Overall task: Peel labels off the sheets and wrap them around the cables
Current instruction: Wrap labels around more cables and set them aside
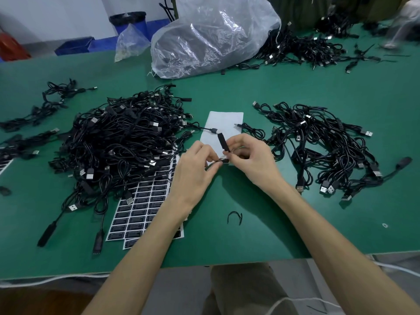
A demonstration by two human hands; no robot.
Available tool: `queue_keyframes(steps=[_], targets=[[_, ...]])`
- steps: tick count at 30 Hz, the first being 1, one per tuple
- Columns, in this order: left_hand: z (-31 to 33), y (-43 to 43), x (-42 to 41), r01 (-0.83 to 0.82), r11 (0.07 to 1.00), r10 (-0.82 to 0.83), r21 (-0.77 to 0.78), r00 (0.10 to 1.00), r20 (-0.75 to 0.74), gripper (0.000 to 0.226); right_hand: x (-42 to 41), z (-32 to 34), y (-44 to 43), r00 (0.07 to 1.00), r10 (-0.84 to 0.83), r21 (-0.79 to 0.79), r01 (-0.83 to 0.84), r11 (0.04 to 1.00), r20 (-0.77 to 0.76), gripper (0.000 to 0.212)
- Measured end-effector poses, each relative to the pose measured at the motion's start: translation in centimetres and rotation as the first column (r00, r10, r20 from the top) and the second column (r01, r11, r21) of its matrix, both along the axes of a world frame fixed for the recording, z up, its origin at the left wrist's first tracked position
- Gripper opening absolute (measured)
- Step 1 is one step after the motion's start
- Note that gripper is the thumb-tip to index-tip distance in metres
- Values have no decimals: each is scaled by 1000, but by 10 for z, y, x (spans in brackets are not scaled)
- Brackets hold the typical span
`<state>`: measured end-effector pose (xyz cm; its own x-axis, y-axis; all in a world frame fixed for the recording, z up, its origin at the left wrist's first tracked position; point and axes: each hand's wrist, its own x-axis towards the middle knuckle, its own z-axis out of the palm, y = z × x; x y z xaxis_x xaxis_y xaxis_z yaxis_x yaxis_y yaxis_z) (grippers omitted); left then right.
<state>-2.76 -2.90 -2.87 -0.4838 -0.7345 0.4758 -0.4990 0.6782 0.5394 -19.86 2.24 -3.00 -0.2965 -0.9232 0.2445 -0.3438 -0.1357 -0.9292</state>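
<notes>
**Label going round a cable, just above the label sheet**

Both hands are pinched together on one black cable: the left hand and right hand press a label around it, up and right of the label sheet. Wrapping looks under way; next, smooth it shut. On the counter: two main cable heaps, left of the sheet's top and far right, and one blank backing sheet.

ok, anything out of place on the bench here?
Mostly tidy. One loose black twist tie lies alone on the green table, below the hands, and the label sheets are partly buried under the big cable pile.
</notes>
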Motion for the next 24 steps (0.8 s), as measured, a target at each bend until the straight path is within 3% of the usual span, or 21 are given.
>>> queue_keyframes(steps=[15, 24], targets=[[-3, -9, 1, 11, 981, 0, 192, 998, -57, 15, -2, -4, -1, 999, 45, -23, -46, 999, -17, 30], [-3, -8, 3, 41, 984, -33, 175, 998, -49, 14, 0, -4, -1, 996, 24, 19, -23, 1000, -80, 22]])
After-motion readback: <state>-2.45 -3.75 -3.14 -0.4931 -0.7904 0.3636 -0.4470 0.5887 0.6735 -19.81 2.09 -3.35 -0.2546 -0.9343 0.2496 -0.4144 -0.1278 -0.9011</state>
